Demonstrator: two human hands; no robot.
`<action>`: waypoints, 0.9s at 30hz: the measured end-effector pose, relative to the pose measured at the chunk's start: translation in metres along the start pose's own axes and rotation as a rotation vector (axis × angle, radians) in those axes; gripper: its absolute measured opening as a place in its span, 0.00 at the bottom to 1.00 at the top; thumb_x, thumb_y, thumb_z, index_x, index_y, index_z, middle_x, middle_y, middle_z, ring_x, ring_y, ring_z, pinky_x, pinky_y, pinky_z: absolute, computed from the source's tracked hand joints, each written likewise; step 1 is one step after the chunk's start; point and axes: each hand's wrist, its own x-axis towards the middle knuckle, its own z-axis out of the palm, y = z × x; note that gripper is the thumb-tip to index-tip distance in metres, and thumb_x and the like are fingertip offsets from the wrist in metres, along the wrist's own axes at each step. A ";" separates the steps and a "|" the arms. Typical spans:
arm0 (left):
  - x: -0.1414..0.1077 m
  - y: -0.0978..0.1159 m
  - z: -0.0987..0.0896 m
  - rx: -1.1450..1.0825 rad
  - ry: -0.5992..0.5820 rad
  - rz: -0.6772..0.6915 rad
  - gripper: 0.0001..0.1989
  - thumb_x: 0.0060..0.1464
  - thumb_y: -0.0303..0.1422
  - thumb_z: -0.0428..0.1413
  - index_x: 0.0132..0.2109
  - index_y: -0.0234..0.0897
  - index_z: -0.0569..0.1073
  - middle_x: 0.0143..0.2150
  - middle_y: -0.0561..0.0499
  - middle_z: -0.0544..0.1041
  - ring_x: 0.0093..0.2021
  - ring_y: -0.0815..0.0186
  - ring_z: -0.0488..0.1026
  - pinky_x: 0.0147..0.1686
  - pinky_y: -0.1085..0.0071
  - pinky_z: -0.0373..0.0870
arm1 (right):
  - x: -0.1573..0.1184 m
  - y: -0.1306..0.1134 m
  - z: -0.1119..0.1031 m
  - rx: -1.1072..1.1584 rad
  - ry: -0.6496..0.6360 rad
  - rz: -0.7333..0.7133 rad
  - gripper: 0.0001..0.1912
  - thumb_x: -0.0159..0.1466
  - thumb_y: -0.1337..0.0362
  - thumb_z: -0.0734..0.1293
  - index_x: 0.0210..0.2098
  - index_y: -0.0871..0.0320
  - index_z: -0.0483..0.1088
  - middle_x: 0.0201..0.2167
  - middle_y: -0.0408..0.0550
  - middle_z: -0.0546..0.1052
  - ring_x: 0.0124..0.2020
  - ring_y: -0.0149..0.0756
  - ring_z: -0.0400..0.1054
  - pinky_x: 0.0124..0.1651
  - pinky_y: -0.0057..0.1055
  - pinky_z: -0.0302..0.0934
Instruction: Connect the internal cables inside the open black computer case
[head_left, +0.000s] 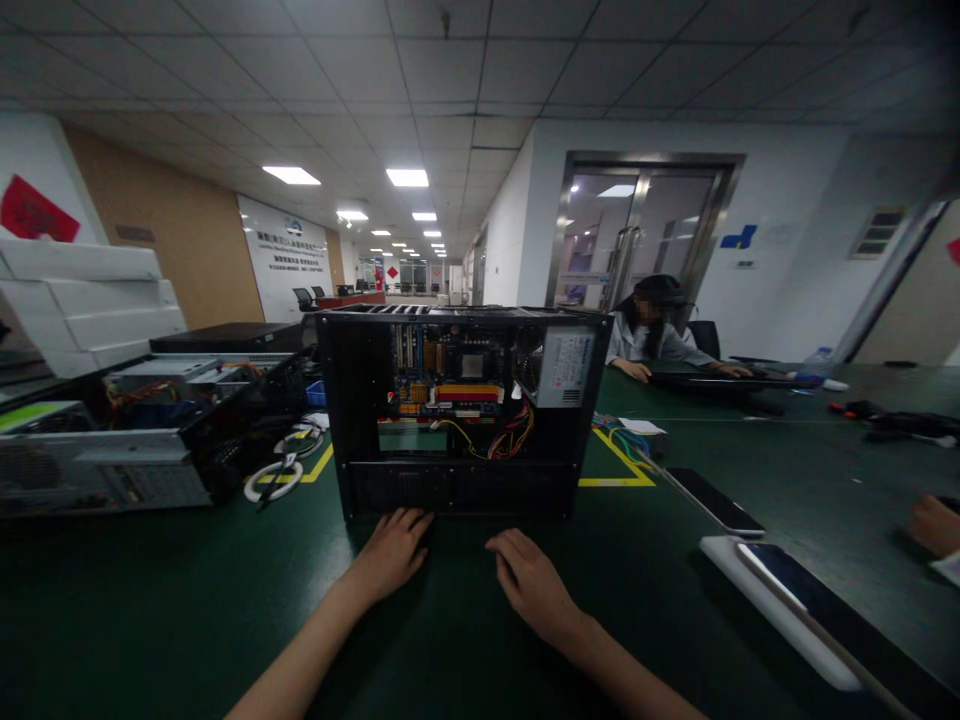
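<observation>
An open black computer case [390, 485] stands upright on the green table in front of me. Inside it I see a motherboard [409, 365], red and yellow memory slots [469, 394], a silver power supply [568, 367] and a bundle of coloured cables [512, 436]. My left hand [391, 552] lies on the tabletop with fingers apart, its tips close to the case's lower edge; whether they touch it I cannot tell. My right hand [534, 580] rests a little nearer to me, fingers loosely bent and thumb apart, holding nothing.
More computer cases [142, 460] lie at the left, beside white coiled cables [277, 478]. Yellow tape [619, 480] marks the table. Phones [716, 500] and a white slab-shaped object [776, 610] lie at right. A co-worker [660, 330] sits across; another person's hand [934, 525] shows at the right edge.
</observation>
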 end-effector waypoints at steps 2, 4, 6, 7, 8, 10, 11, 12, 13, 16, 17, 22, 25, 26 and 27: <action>0.000 0.001 -0.001 0.004 -0.001 0.000 0.23 0.50 0.34 0.44 0.55 0.43 0.53 0.53 0.48 0.59 0.52 0.60 0.54 0.50 0.61 0.52 | -0.006 0.001 0.005 0.000 -0.052 -0.013 0.14 0.56 0.73 0.54 0.38 0.53 0.64 0.34 0.46 0.68 0.36 0.33 0.63 0.39 0.31 0.59; 0.000 0.001 -0.002 0.010 -0.001 -0.003 0.23 0.51 0.34 0.44 0.55 0.43 0.53 0.53 0.49 0.59 0.52 0.60 0.54 0.50 0.61 0.52 | -0.008 0.002 0.007 0.000 -0.078 -0.018 0.14 0.56 0.73 0.55 0.38 0.53 0.63 0.34 0.46 0.68 0.35 0.33 0.63 0.38 0.30 0.59; 0.000 0.002 -0.003 0.014 -0.001 -0.002 0.23 0.50 0.34 0.44 0.55 0.43 0.53 0.53 0.49 0.60 0.52 0.60 0.55 0.49 0.61 0.52 | -0.007 0.002 0.007 0.001 -0.090 -0.022 0.15 0.56 0.73 0.54 0.39 0.53 0.63 0.34 0.46 0.67 0.35 0.33 0.63 0.38 0.30 0.59; 0.000 0.002 -0.003 0.015 0.001 0.000 0.23 0.50 0.33 0.44 0.55 0.44 0.53 0.53 0.49 0.60 0.52 0.60 0.55 0.49 0.61 0.53 | -0.004 0.001 0.005 0.002 -0.089 -0.026 0.15 0.56 0.73 0.54 0.39 0.53 0.63 0.34 0.46 0.67 0.35 0.33 0.63 0.38 0.30 0.59; 0.000 0.002 -0.002 0.015 0.004 0.001 0.23 0.50 0.33 0.44 0.55 0.44 0.53 0.52 0.49 0.60 0.52 0.60 0.55 0.49 0.61 0.53 | -0.001 0.001 0.003 0.007 -0.085 -0.030 0.15 0.56 0.73 0.54 0.39 0.53 0.63 0.34 0.46 0.67 0.36 0.33 0.63 0.38 0.30 0.59; -0.001 0.002 -0.002 0.015 0.011 0.002 0.23 0.50 0.33 0.44 0.55 0.43 0.53 0.52 0.49 0.60 0.52 0.61 0.55 0.50 0.61 0.53 | 0.008 -0.001 -0.004 0.020 -0.059 -0.038 0.15 0.56 0.73 0.54 0.39 0.54 0.63 0.35 0.47 0.67 0.37 0.33 0.62 0.40 0.30 0.58; -0.001 0.002 -0.002 0.015 0.010 0.000 0.23 0.50 0.33 0.44 0.55 0.43 0.53 0.52 0.49 0.60 0.52 0.60 0.55 0.50 0.61 0.53 | 0.015 -0.001 -0.008 0.026 -0.034 -0.038 0.14 0.57 0.73 0.54 0.39 0.55 0.63 0.35 0.47 0.67 0.37 0.33 0.62 0.40 0.31 0.58; -0.001 0.001 -0.002 0.017 0.015 -0.003 0.23 0.50 0.34 0.44 0.55 0.43 0.53 0.52 0.49 0.60 0.52 0.60 0.55 0.49 0.61 0.53 | 0.022 -0.001 -0.013 0.029 -0.005 -0.034 0.14 0.57 0.73 0.53 0.39 0.56 0.63 0.35 0.48 0.67 0.37 0.33 0.62 0.42 0.32 0.57; -0.001 0.001 -0.002 0.015 0.014 0.000 0.23 0.51 0.34 0.44 0.55 0.43 0.54 0.52 0.49 0.60 0.52 0.60 0.55 0.50 0.61 0.52 | 0.031 -0.001 -0.018 0.037 0.025 -0.034 0.14 0.57 0.73 0.53 0.38 0.57 0.64 0.36 0.48 0.67 0.38 0.33 0.61 0.42 0.32 0.57; -0.001 0.001 -0.002 0.014 0.011 0.011 0.22 0.51 0.34 0.44 0.55 0.42 0.54 0.52 0.48 0.60 0.51 0.60 0.56 0.49 0.60 0.53 | 0.061 0.001 -0.034 0.077 0.118 -0.010 0.13 0.57 0.72 0.53 0.36 0.57 0.65 0.35 0.48 0.67 0.40 0.34 0.60 0.45 0.33 0.54; -0.001 0.001 -0.002 0.015 0.014 0.013 0.22 0.51 0.34 0.44 0.55 0.42 0.54 0.52 0.48 0.60 0.51 0.60 0.56 0.49 0.60 0.54 | 0.073 0.002 -0.039 0.102 0.132 0.003 0.12 0.56 0.72 0.54 0.36 0.57 0.65 0.34 0.48 0.67 0.40 0.34 0.60 0.46 0.32 0.53; 0.000 0.002 -0.002 0.006 0.011 0.006 0.22 0.51 0.34 0.43 0.55 0.42 0.54 0.52 0.48 0.60 0.52 0.60 0.55 0.49 0.60 0.53 | 0.133 0.017 -0.048 0.281 0.120 0.125 0.09 0.53 0.72 0.58 0.31 0.57 0.67 0.29 0.45 0.69 0.33 0.32 0.62 0.42 0.28 0.53; 0.000 0.003 -0.003 0.006 -0.001 -0.003 0.23 0.51 0.33 0.43 0.55 0.43 0.53 0.53 0.48 0.60 0.52 0.60 0.55 0.50 0.60 0.52 | 0.164 0.030 -0.038 0.211 -0.091 0.133 0.07 0.52 0.73 0.60 0.27 0.59 0.68 0.23 0.43 0.69 0.27 0.30 0.62 0.36 0.25 0.55; 0.000 0.003 -0.004 0.008 -0.006 -0.007 0.23 0.50 0.33 0.43 0.55 0.43 0.53 0.53 0.49 0.59 0.52 0.60 0.55 0.50 0.60 0.52 | 0.172 0.034 -0.032 0.161 -0.172 0.127 0.06 0.51 0.72 0.60 0.26 0.60 0.68 0.22 0.43 0.69 0.26 0.29 0.62 0.34 0.24 0.55; 0.000 0.003 -0.004 0.009 -0.013 -0.010 0.23 0.50 0.33 0.43 0.55 0.43 0.53 0.53 0.49 0.59 0.52 0.60 0.55 0.50 0.60 0.52 | 0.180 0.038 -0.026 0.105 -0.260 0.125 0.06 0.51 0.73 0.60 0.27 0.61 0.69 0.21 0.44 0.69 0.25 0.28 0.63 0.32 0.23 0.55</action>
